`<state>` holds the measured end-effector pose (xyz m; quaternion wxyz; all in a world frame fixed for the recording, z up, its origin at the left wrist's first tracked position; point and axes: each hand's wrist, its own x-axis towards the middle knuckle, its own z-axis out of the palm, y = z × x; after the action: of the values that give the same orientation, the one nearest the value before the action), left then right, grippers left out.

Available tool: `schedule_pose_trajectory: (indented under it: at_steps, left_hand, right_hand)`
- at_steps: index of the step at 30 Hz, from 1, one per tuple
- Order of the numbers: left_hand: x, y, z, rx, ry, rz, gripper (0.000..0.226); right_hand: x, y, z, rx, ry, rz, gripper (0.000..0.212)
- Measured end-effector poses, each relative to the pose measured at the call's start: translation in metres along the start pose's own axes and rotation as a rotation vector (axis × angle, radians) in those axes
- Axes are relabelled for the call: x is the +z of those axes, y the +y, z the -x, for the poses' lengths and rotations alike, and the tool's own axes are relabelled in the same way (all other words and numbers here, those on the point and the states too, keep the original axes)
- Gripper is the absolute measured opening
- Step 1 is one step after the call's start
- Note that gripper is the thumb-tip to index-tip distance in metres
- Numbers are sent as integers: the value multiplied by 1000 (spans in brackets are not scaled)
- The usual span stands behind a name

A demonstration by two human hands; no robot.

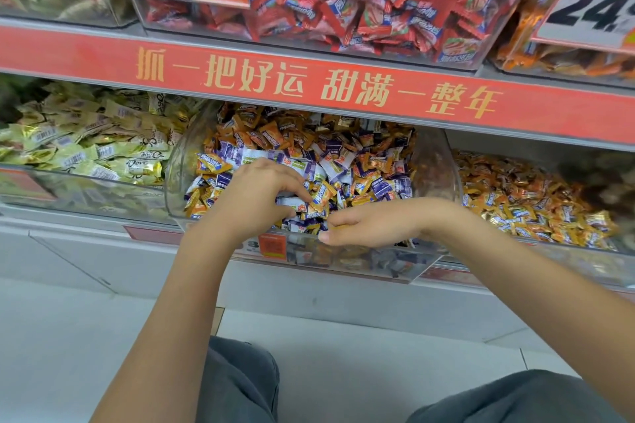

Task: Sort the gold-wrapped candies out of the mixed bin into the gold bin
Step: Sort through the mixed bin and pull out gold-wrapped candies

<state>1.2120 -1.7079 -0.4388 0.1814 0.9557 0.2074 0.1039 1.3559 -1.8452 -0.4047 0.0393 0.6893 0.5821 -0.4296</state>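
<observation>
Pale gold Dove-marked candies [103, 148] are seen heaped in the leftmost clear bin [79, 187], beside which the mixed bin [343, 261] of orange-gold and purple-white sweets is set on the same shelf. Inside that mixed bin, a gold-wrapped candy [321, 197] is pinched in the narrow grip of the left hand [256, 197], while several gold wrappers [338, 227] are held in the curled grip of the right hand [374, 225] at the bin's front lip. Further right, the gold bin [584, 261] is filled with orange-gold candies.
</observation>
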Motion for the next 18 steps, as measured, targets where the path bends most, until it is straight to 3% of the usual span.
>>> schedule_pose_trajectory:
  at_steps: [8,12,15,18]
  left_hand:
    - [-1,5,1,-9,-9,-35,28]
    - [-3,5,2,10,-9,-8,16]
    - [-4,9,5,28,-131,-21,2]
    - [-4,16,2,13,-271,-82,13]
  right_hand:
    - [24,-6,-19,-35,304,-244,46]
    - [25,-6,-16,-179,397,-269,34]
    - [27,4,-5,-236,488,-283,20]
    - [25,9,14,-231,666,-410,15]
